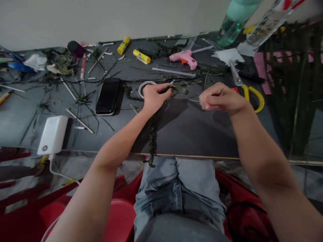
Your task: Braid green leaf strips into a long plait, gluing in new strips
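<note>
Two bare hands are held above a dark table [186, 134]. The left hand [153, 95] is closed, thumb against fingers, on a green leaf strip [182, 89], whose free end is left projecting to the right; the strip is presumably pinched there to be steadied. The right hand [219, 98] is curled tight, apparently on a thin pale strand [193, 100], perhaps held apart to limit slack. A braided green length [152, 134] is draped over the near edge (its tip is seen above the jeans [164, 178]), probably so that space is left between the arms. Scissors [246, 93] are laid beyond the right wrist, within easy reach. A tape roll [140, 89] is partly covered by the left hand. Whether braid and strip are joined cannot be told; the strand's end is concealed by the right fingers. Dark fronds [300, 87] are blurred.
</note>
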Available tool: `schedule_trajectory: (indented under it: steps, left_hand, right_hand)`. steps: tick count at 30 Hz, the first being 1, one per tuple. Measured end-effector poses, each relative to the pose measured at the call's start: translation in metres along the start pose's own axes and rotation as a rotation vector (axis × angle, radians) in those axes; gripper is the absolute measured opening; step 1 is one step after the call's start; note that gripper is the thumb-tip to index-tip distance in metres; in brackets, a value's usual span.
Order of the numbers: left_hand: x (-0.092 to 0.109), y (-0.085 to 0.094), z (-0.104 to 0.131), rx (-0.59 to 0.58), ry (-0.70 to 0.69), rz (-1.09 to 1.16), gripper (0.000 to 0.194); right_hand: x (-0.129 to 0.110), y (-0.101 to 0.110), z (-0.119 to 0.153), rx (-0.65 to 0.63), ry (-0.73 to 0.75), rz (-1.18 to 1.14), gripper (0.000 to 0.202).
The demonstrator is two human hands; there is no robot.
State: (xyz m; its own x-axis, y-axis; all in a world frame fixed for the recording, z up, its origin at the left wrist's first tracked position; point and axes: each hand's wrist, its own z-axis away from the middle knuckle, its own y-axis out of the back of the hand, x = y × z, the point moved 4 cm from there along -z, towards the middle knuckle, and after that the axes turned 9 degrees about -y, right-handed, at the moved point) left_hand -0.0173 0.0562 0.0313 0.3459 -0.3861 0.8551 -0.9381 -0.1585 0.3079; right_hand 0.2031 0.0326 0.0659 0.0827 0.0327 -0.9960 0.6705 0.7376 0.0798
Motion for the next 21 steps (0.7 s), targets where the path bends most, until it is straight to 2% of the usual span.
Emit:
schedule_trajectory:
  steps: [2,4,7,9,10,11,13,14,15,19,21]
  left_hand:
    - [0.003,0.0,0.001,-0.006,-0.01,-0.003,0.013]
    - [0.004,-0.001,0.002,-0.01,0.002,-0.005,0.014]
    - [0.0,-0.007,0.007,-0.015,0.102,0.085,0.013]
    - [-0.004,-0.014,0.011,-0.024,0.207,0.198,0.008]
    - [-0.005,-0.018,0.014,-0.03,0.259,0.251,0.006]
    - [-0.006,-0.02,0.016,-0.035,0.305,0.295,0.004]
    - [-0.006,-0.024,0.02,-0.047,0.374,0.364,0.002]
    - [-0.005,-0.025,0.021,-0.062,0.406,0.395,0.003]
    - [-0.004,-0.027,0.022,-0.086,0.436,0.425,0.004]
    - [0.0,-0.032,0.026,-0.198,0.565,0.52,0.008]
    - [0.0,-0.035,0.027,-0.217,0.618,0.569,0.008]
  right_hand:
    - [0.001,0.004,0.001,0.022,0.019,-0.104,0.058]
    - [0.003,0.011,0.0,0.118,0.036,-0.218,0.06]
    - [0.01,0.023,-0.006,0.406,0.113,-0.357,0.057]
    - [0.017,0.03,-0.009,0.609,0.2,-0.364,0.045]
    - [0.021,0.031,-0.011,0.652,0.238,-0.344,0.041]
    - [0.025,0.032,-0.014,0.644,0.261,-0.315,0.047]
    - [0.033,0.03,-0.019,0.517,0.263,-0.256,0.082]
    - [0.036,0.029,-0.021,0.454,0.247,-0.226,0.093]
    - [0.038,0.028,-0.021,0.419,0.227,-0.189,0.095]
    - [0.038,0.028,-0.016,0.492,0.163,-0.057,0.054]
    - [0.034,0.027,-0.014,0.486,0.135,-0.035,0.047]
